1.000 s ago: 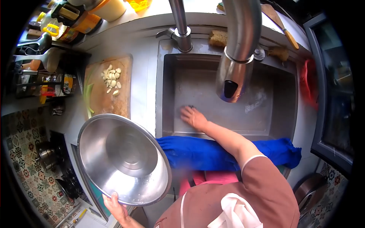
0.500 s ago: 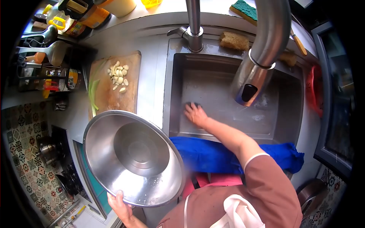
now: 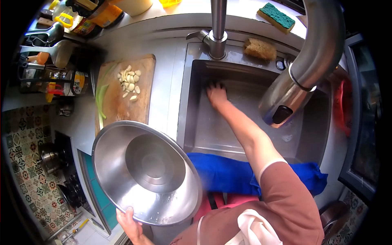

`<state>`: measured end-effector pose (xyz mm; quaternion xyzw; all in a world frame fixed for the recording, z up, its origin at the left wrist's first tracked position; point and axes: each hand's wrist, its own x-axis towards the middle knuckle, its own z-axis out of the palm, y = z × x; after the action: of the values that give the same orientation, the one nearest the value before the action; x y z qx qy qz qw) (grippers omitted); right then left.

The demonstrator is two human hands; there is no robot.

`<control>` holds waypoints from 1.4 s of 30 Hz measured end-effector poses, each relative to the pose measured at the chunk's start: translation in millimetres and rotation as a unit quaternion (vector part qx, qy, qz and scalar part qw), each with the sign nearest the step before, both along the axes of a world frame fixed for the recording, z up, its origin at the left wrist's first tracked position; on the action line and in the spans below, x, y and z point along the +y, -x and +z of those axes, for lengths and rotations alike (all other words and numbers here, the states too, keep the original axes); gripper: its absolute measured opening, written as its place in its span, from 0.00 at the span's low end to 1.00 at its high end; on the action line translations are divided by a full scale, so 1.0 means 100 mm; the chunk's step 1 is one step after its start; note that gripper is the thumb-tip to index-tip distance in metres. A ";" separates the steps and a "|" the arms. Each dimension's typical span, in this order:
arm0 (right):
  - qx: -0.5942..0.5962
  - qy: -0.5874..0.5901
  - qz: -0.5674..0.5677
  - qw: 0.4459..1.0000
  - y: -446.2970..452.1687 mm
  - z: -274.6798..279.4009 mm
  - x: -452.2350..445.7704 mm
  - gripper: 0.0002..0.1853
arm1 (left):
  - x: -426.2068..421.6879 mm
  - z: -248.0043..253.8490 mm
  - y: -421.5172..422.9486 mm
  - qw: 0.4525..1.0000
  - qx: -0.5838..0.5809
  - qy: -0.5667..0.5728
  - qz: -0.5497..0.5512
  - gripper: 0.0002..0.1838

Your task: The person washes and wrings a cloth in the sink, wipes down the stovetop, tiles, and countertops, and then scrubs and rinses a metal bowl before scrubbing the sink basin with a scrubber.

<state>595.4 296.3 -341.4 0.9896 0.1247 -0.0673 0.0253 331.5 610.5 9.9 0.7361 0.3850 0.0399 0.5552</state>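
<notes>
My left hand (image 3: 129, 221) grips the near rim of a large stainless steel bowl (image 3: 155, 163), thumb on the inside. The bowl is tilted, its inside facing me, with a few drops on the wall. Deep in the sink (image 3: 253, 118), my right hand (image 3: 217, 94) reaches into the far left corner, fingers bent down to the bottom. Something dark shows at its fingertips, too small and shaded to name. Over the basin hangs the faucet's spray head (image 3: 281, 108); no stream of water is visible from it.
Left of the sink, a wooden cutting board (image 3: 122, 108) bears peeled garlic cloves (image 3: 130, 79) and green onion (image 3: 100, 100). A blue cloth (image 3: 228, 173) lies along the front edge. Behind are a brown sponge (image 3: 260, 49), a green-topped sponge (image 3: 277, 16) and the faucet handle (image 3: 196, 35).
My right hand has moved farther away across the sink bottom, into the far left corner. The left hand still holds the bowl in much the same pose. The view has shifted slightly.
</notes>
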 end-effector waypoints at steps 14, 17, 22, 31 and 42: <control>-0.030 0.068 0.001 0.997 0.75 -0.12 -0.36 0.23 | 0.03 0.04 -0.02 0.999 0.016 0.016 -0.037 0.23; -0.085 -0.004 0.129 0.988 1.55 -0.24 -0.28 0.21 | 0.06 0.04 0.01 0.998 0.021 0.038 -0.040 0.23; 0.090 0.042 -0.083 0.992 0.19 0.13 -0.65 0.25 | 0.04 0.02 -0.07 0.999 0.010 0.008 -0.030 0.22; 0.009 -0.098 0.041 0.994 1.13 0.07 0.00 0.22 | 0.12 0.08 -0.04 0.999 0.017 0.001 -0.044 0.23; 0.170 -0.094 0.231 0.953 1.25 0.36 0.28 0.21 | 0.13 0.13 0.01 0.998 0.015 -0.010 -0.054 0.21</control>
<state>470.3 324.6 -305.5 0.9056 0.3582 -0.2143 -0.0744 330.5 623.5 22.6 0.7620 0.3528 0.0030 0.5430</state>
